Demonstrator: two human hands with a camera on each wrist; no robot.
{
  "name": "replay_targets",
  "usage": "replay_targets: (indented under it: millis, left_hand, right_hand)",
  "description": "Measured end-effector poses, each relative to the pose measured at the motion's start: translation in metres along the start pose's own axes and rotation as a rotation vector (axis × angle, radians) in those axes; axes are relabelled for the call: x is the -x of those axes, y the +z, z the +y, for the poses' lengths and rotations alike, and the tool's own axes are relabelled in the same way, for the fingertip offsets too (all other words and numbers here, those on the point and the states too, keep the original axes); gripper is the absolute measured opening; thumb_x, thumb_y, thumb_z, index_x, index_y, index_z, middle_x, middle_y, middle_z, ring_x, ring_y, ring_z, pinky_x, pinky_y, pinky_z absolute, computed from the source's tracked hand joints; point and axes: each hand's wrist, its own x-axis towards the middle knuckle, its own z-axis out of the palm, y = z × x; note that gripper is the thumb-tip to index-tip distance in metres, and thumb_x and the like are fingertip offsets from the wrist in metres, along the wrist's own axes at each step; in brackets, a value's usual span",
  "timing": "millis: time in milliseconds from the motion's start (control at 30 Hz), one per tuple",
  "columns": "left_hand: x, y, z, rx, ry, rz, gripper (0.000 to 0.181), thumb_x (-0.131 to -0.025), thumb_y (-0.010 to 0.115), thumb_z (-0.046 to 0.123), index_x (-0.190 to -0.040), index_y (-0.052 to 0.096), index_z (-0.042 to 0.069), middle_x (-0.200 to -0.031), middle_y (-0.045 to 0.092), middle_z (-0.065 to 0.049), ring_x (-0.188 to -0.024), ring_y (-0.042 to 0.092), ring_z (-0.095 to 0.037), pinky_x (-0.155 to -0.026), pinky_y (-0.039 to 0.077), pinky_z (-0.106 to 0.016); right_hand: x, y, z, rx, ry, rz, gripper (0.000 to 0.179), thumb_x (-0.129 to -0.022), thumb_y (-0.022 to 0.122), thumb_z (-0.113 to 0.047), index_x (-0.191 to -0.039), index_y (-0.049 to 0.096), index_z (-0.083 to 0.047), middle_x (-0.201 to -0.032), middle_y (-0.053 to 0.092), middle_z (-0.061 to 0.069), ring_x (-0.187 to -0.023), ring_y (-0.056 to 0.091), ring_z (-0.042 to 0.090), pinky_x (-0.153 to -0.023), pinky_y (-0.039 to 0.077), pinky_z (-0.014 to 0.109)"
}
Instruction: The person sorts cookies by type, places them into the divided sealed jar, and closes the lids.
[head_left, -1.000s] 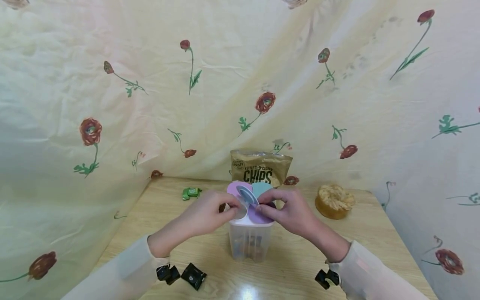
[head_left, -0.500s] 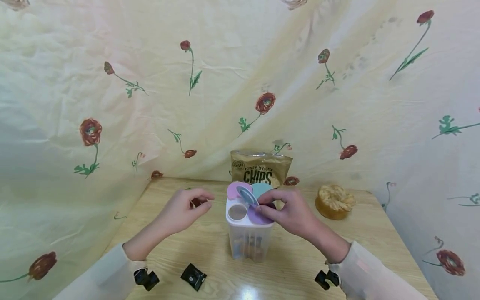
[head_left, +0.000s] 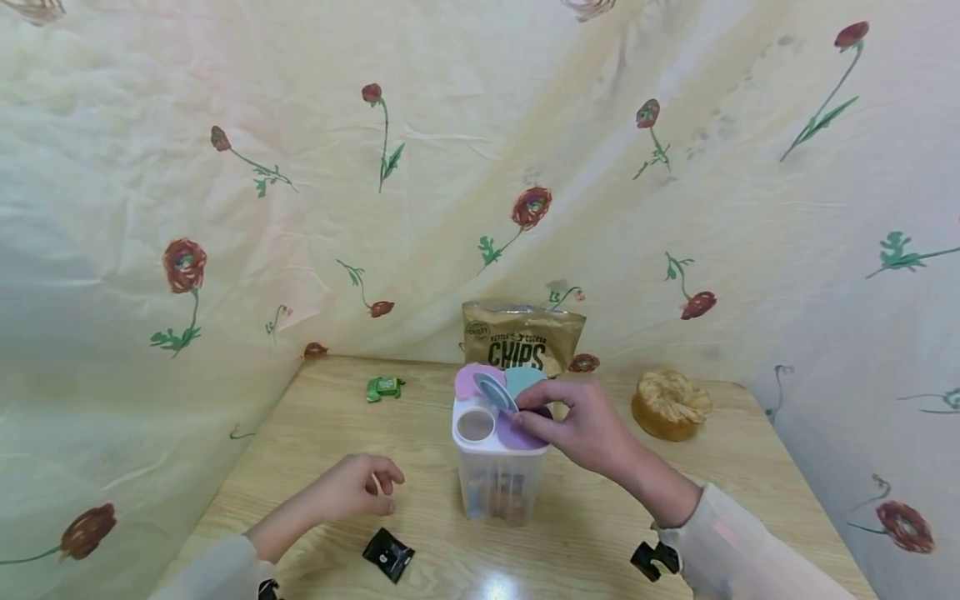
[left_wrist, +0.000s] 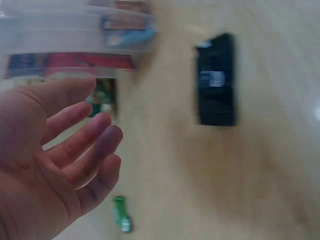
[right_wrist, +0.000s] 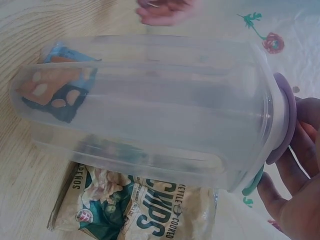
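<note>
A clear plastic container [head_left: 498, 487] with a white top stands mid-table, several small packets [right_wrist: 55, 87] visible low inside it. One round opening [head_left: 476, 426] in its top is uncovered; a grey-blue flip lid [head_left: 493, 391] is tilted up beside it. My right hand [head_left: 581, 425] pinches that raised lid between thumb and fingers, above the purple lid [head_left: 517, 433]. Left of the container, my left hand [head_left: 352, 490] hovers with loosely bent fingers and holds nothing. Just below it lies a small black packet [head_left: 387, 554], also seen in the left wrist view.
A green wrapped packet [head_left: 385, 388] lies at the back left. Behind the container stands a gold chips bag [head_left: 522, 337]. A round bread-like item [head_left: 670, 404] sits to the right. Flowered cloth [head_left: 420, 225] hangs behind the wooden table [head_left: 600, 533].
My left hand has left the container's round opening, moving leftward and then down toward the black packet. The right hand keeps its pinch on the lid; the container has not moved.
</note>
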Motion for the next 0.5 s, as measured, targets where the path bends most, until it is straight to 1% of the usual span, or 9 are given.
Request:
replay_targets:
  millis: [67,133,300,400,500]
  left_hand:
    - [0.001,0.008,-0.011,0.004,-0.017,-0.021,0.034,-0.090,0.078,0.012,-0.120,0.069,0.000,-0.097,0.065,-0.005,-0.080,0.064,-0.016,-0.067,0.054,-0.028]
    - [0.002,0.014,-0.018,0.008,-0.040,-0.033,0.036,-0.089,0.079,0.013,-0.121,0.068,0.001,-0.099,0.065,-0.007,-0.081,0.065,-0.017,-0.067,0.054,-0.030]
    - [0.003,0.024,-0.032,-0.024,-0.103,-0.042,0.038,-0.084,0.084,0.016,-0.118,0.069,0.006,-0.098,0.063,-0.006,-0.085,0.062,-0.018,-0.070,0.051,-0.033]
    - [0.003,0.029,-0.037,-0.034,-0.113,-0.040,0.037,-0.081,0.087,0.018,-0.113,0.070,0.009,-0.095,0.062,-0.004,-0.083,0.058,-0.018,-0.070,0.048,-0.033]
    - [0.005,0.033,-0.039,-0.033,-0.104,-0.038,0.032,-0.079,0.088,0.019,-0.105,0.071,0.010,-0.088,0.063,-0.002,-0.079,0.057,-0.016,-0.067,0.047,-0.030]
  right_hand:
    - [0.000,0.000,0.000,0.001,-0.001,0.000,0.015,-0.084,0.085,-0.008,-0.093,0.080,-0.018,-0.087,0.075,-0.012,-0.076,0.067,0.005,-0.062,0.053,0.024]
    - [0.000,0.000,0.000,0.000,0.002,-0.001,0.015,-0.084,0.085,-0.008,-0.093,0.080,-0.018,-0.087,0.075,-0.012,-0.076,0.067,0.005,-0.062,0.052,0.024]
    - [0.000,0.000,0.000,-0.007,0.005,-0.003,0.015,-0.084,0.085,-0.007,-0.093,0.080,-0.018,-0.087,0.075,-0.011,-0.077,0.067,0.006,-0.064,0.053,0.024]
    - [0.000,0.000,0.000,-0.003,0.008,-0.003,0.014,-0.084,0.085,-0.008,-0.093,0.080,-0.018,-0.087,0.076,-0.011,-0.077,0.067,0.005,-0.063,0.053,0.025]
    - [0.001,0.000,0.001,0.004,0.007,-0.002,0.015,-0.084,0.085,-0.009,-0.093,0.080,-0.020,-0.086,0.075,-0.012,-0.077,0.067,0.005,-0.064,0.054,0.027]
